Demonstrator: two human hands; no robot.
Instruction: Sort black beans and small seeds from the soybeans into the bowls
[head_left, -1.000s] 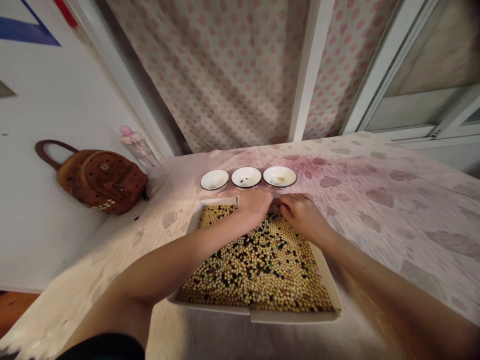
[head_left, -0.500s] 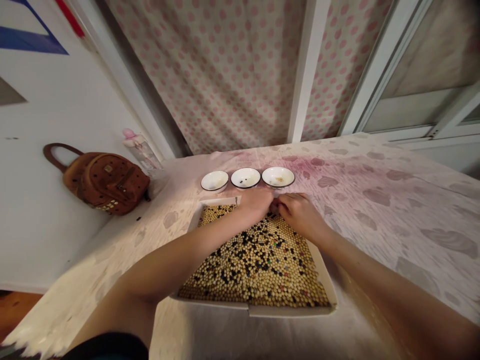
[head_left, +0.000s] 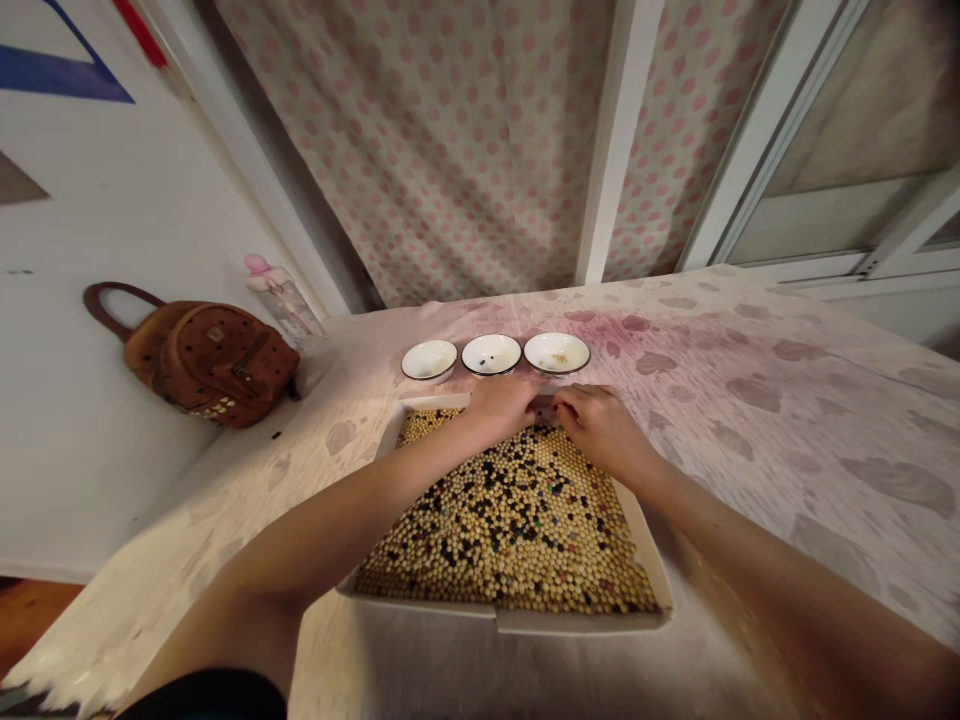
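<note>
Head view, box (head_left: 585, 624): we list one shallow pale box with low walls, lying flat on the table (head_left: 757, 480) between the person's forearms.
Beads (head_left: 487, 540): we find a great many small round ones spread over the box floor, mostly cream, with many black and a few green, blue and red among them.
Left hand (head_left: 504, 405): over the far side of the box, back of the hand towards us, fingers bent and mostly hidden.
Right hand (head_left: 596, 415): just beside it, at the far right of the box, fingers curled inward.
Grip: the fingertips are small and shaded, so we cannot tell how far either hand is closed, or whether it has hold of a bead.
Bowls: three, white with dark rims, in a row beyond the box; the left bowl (head_left: 429, 358), the middle bowl (head_left: 491, 355) with a few black beads, the right bowl (head_left: 556, 352) with a small yellowish cluster.
Backpack (head_left: 221, 360): brown, at the left, near a pink-capped bottle (head_left: 283, 300).
</note>
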